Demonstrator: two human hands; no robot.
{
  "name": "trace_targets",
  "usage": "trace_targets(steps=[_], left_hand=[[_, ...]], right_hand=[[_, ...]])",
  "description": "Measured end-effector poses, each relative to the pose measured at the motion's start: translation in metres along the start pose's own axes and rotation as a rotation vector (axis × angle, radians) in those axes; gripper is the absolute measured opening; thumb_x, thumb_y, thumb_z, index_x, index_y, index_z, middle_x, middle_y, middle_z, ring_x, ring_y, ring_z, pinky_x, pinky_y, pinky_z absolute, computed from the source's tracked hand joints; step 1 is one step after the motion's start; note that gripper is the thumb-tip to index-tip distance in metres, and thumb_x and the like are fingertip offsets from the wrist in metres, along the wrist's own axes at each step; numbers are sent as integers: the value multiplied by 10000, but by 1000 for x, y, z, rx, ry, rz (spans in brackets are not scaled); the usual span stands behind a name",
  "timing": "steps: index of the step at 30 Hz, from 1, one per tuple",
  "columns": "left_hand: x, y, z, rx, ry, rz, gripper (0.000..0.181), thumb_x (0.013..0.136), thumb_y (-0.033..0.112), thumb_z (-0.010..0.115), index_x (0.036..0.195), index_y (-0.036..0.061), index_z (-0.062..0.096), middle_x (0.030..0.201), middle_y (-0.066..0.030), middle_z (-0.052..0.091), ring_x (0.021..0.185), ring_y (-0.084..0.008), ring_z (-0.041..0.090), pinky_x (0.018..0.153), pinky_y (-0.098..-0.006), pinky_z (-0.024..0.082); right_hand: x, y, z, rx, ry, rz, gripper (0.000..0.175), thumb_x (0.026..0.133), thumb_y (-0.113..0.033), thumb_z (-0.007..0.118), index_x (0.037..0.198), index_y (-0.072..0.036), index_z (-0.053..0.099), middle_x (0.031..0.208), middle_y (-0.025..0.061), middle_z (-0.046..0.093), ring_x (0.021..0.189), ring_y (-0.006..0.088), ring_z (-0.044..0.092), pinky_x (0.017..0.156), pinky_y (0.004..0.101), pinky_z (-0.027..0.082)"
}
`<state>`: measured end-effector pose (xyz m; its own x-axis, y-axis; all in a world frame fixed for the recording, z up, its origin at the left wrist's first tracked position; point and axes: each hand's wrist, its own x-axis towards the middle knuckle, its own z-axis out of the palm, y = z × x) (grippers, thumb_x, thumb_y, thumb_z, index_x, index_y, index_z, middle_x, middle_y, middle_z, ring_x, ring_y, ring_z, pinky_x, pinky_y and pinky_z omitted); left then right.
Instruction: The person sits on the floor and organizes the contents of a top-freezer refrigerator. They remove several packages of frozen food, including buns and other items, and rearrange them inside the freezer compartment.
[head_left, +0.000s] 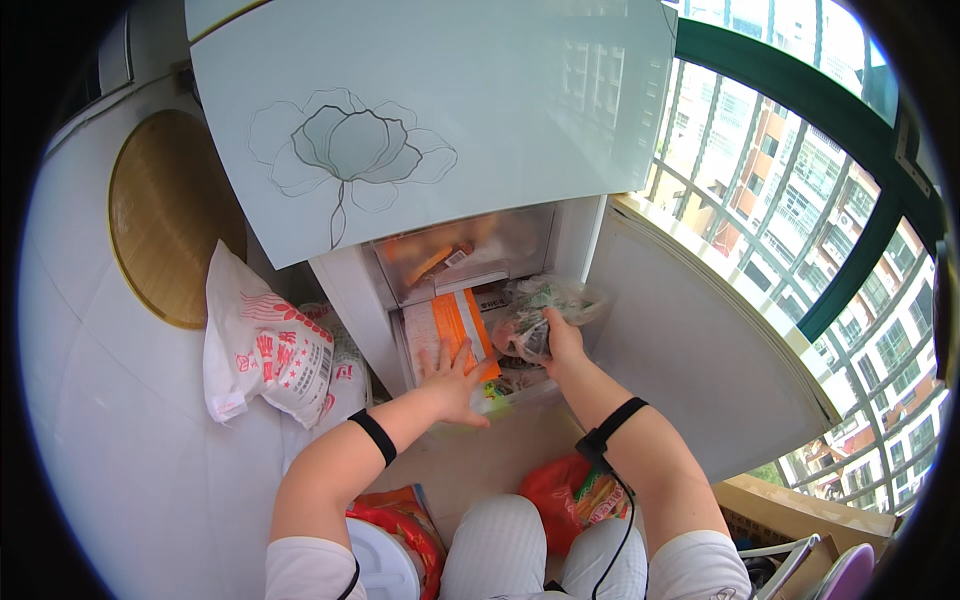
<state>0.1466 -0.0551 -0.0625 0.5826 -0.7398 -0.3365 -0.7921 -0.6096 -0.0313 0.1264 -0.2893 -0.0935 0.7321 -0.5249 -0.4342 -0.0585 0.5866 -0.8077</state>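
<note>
In front of me the lower compartment of a white refrigerator (450, 112) stands open, its door (697, 330) swung to the right. My right hand (562, 337) grips a clear plastic bag (529, 322) with green and reddish contents, over the right side of the lower freezer drawer (525, 394). My left hand (452, 382) spreads its fingers over that drawer, close to an orange and white package (457, 322); whether it touches the package I cannot tell. Above sits a closed transparent drawer (472, 277) with packaged food behind its front.
White printed sacks (277, 352) lean at the left below a round wooden board (169, 217). Near my knees are a red plastic bag (555, 495), another red bag (427, 540) and a white lidded bucket (379, 562). A cardboard box (795, 510) stands right, under a barred window (795, 187).
</note>
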Motion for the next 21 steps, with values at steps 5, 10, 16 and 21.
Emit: trace_targets(steps=[5, 10, 16, 21], left_hand=[[-1, -2, 1, -12, 21, 14, 1203, 701, 716, 707, 1617, 242, 87, 1646, -265, -9, 1479, -556, -56, 1069, -801, 35], [0, -4, 0, -7, 7, 10, 1228, 692, 742, 695, 1618, 256, 51, 1647, -260, -23, 1481, -554, -47, 1091, -775, 41], [0, -6, 2, -34, 21, 36, 1238, 682, 731, 714, 1617, 251, 59, 1644, -265, -26, 1477, -562, -42, 1087, -781, 44], [1, -9, 5, -66, 40, 65, 1204, 683, 701, 730, 1613, 230, 127, 1645, -265, 10, 1474, -569, -26, 1052, -815, 61]], right_hand=[[88, 35, 59, 48, 257, -161, 428, 877, -230, 677, 1235, -37, 543, 1139, 126, 633, 1046, 292, 645, 775, 486, 581], [149, 74, 75, 192, 222, -61, 466, 904, -238, 676, 1281, -15, 519, 1195, 164, 610, 1078, 321, 626, 789, 499, 581], [97, -9, 71, -821, -116, 242, 391, 977, -242, 607, 1282, -8, 540, 1208, 180, 620, 1074, 302, 645, 794, 462, 586], [41, -58, 75, -2361, -407, -486, 526, 941, -336, 637, 1335, -18, 495, 1325, 224, 571, 990, 356, 699, 758, 415, 594]])
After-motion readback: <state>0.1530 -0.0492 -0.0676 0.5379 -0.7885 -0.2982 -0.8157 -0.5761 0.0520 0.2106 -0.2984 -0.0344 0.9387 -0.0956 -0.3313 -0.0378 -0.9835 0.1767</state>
